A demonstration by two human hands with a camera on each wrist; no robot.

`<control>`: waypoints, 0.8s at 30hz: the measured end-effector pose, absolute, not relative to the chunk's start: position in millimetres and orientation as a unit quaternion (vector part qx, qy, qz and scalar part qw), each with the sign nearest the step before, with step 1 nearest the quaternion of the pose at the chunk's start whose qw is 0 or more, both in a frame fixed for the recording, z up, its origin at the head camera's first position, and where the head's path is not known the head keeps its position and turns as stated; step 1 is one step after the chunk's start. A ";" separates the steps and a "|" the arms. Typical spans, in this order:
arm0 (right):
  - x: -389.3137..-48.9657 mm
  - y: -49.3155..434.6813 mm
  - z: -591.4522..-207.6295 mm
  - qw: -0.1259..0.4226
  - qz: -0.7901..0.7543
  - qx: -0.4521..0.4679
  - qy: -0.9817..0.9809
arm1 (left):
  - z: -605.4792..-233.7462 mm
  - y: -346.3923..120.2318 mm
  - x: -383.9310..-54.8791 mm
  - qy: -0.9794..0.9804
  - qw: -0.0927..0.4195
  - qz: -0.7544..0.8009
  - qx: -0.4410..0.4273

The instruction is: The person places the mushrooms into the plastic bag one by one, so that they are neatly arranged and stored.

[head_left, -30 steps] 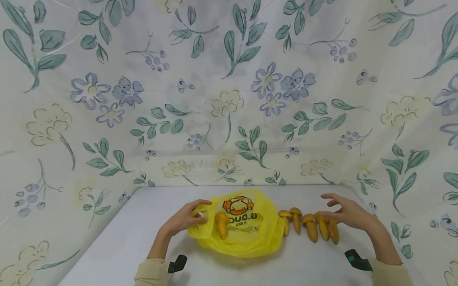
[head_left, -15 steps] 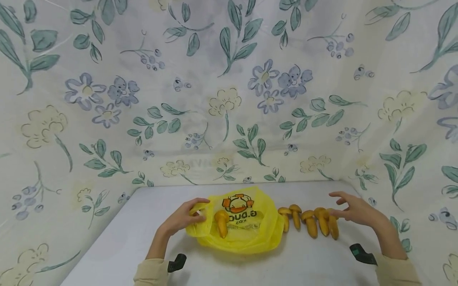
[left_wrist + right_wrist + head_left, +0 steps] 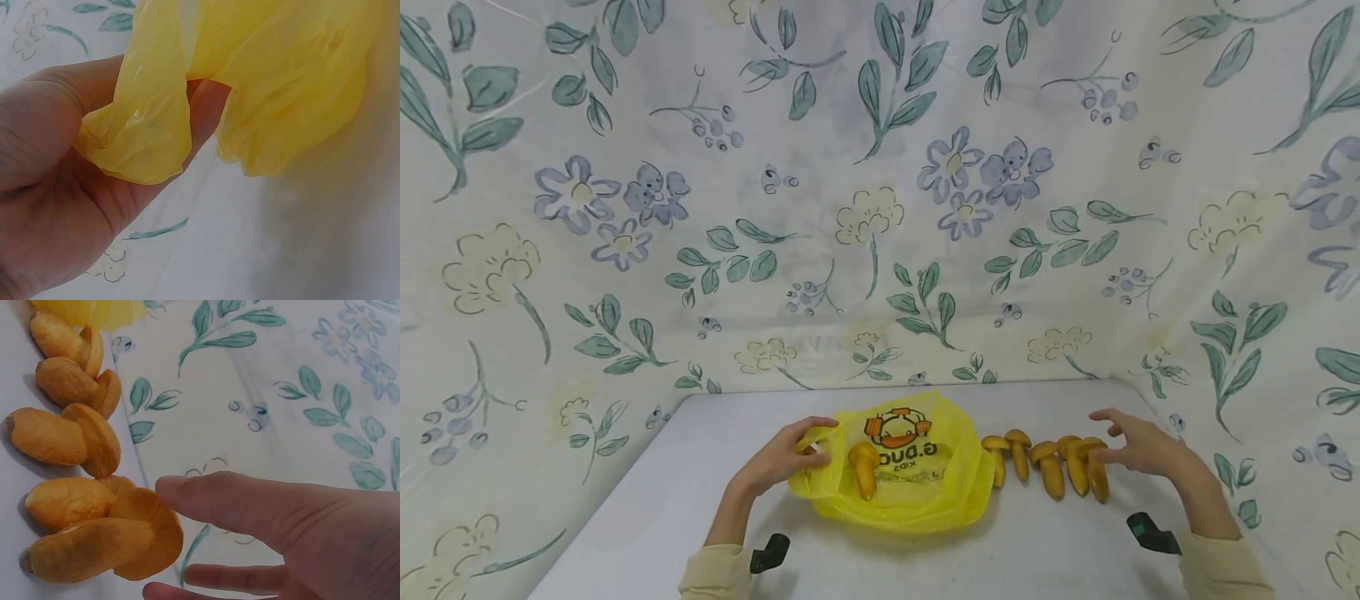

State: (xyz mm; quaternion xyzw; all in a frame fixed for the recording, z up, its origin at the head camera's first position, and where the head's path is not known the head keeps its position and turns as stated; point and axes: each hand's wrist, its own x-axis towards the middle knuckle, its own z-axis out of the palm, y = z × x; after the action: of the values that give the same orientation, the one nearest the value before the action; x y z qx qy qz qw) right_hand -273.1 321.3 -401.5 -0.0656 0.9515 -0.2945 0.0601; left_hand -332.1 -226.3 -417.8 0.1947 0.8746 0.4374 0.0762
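My left hand (image 3: pixel 775 460) holds a handle of a yellow plastic bag (image 3: pixel 955 492) printed with a duck and lettering. In the left wrist view, the handle's loop (image 3: pixel 150 125) hangs over the fingers. One mushroom (image 3: pixel 866 473) with a brown cap and thick stem lies in the bag's left part. Several more mushrooms lie in a row on the table right of the bag. At the row's end is the rightmost mushroom (image 3: pixel 1098 475), its cap near the thumb of my right hand (image 3: pixel 1150 450). That hand is spread and holds nothing; in the right wrist view its thumb tip (image 3: pixel 169 486) overlaps the cap edge.
The white table (image 3: pixel 910 571) runs back to a floral-patterned curtain (image 3: pixel 820 275), which also encloses both sides. The other mushrooms (image 3: pixel 1051 475) stand close together between bag and right hand. Dark devices (image 3: pixel 1152 533) are worn at both wrists.
My right hand has shifted slightly right, from over the last two mushrooms to the rightmost one's cap. The left hand keeps its hold on the bag, and the view has shifted slightly.
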 end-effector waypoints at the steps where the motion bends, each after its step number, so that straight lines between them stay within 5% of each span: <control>1: -273.4 321.5 -402.5 0.062 -0.295 -0.066 0.951 | -417.8 -226.3 -332.1 0.874 0.076 0.438 0.194; 24: -282.8 313.7 -425.8 0.109 -0.336 -0.035 0.935 | -419.4 -227.4 -332.8 0.870 0.081 0.447 0.193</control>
State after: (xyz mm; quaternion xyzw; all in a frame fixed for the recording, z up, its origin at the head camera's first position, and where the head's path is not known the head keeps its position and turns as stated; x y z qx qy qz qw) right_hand -282.8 313.7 -425.8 -0.0355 0.9350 -0.3357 0.1089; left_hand -332.8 -227.4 -419.4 0.1929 0.8698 0.4468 0.0812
